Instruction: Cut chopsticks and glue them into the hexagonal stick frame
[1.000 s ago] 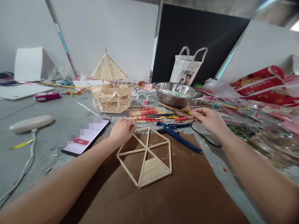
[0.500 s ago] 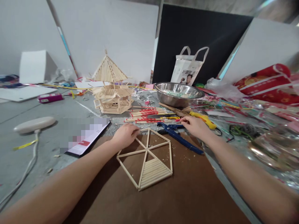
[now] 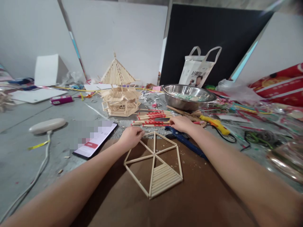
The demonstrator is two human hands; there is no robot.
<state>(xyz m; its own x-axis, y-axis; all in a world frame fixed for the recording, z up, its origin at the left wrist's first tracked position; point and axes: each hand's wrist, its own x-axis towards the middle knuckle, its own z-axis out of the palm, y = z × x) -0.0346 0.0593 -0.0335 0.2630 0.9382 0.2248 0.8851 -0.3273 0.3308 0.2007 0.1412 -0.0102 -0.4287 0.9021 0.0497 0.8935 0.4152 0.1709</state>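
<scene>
A hexagonal frame of pale wooden sticks [image 3: 154, 154] with spokes lies on a brown sheet [image 3: 113, 201]. Its lower right section is filled with a row of short sticks [image 3: 165, 178]. My left hand [image 3: 131, 137] is at the frame's upper left edge, fingers curled together; what they hold, if anything, is hidden. My right hand [image 3: 181, 123] is closed at the right ends of a pile of red-marked sticks [image 3: 151, 118]; whether a stick is between its fingers I cannot tell. A blue-handled cutter [image 3: 189, 145] lies beneath my right wrist, partly covered.
Behind the sticks stands a wooden-stick pavilion model [image 3: 120, 97]. A steel basin [image 3: 189, 102] is at its right, near a yellow-handled tool [image 3: 216, 124]. On the left lie a phone [image 3: 97, 140] and a white corded device [image 3: 47, 126]. Scraps and wrappers litter the right side.
My right hand has moved left, over the cutter, to the ends of the stick pile. My left hand stays by the frame's edge. The whole view has shifted a little.
</scene>
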